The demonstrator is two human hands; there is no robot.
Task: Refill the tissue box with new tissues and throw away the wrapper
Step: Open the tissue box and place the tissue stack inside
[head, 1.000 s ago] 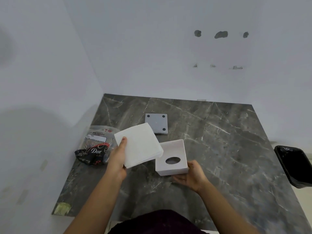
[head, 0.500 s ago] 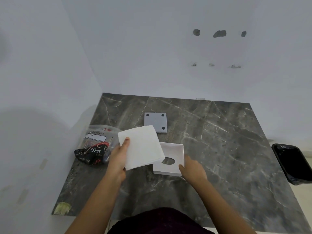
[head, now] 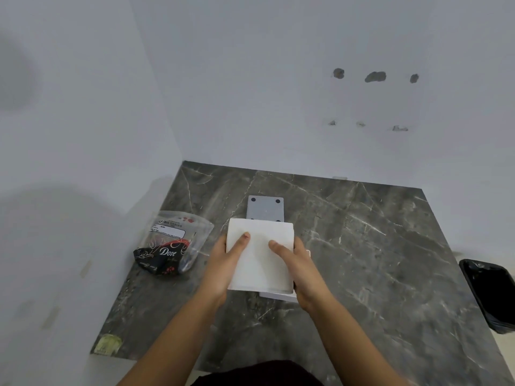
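Gripping the tissue stack (head: 260, 254) over the seemingly empty tissue box (head: 278, 296), both hands (head: 223, 270) (head: 302, 270) clasp its sides.

White tissue stack (head: 260, 257) atop tissue box (head: 278, 296)

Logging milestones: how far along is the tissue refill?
Done: tissue stack unwrapped; empty wrapper lies on the table. In hand: left hand and right hand press the stack over the white box. Left: seat tissues, fit grey base plate, bin the wrapper.
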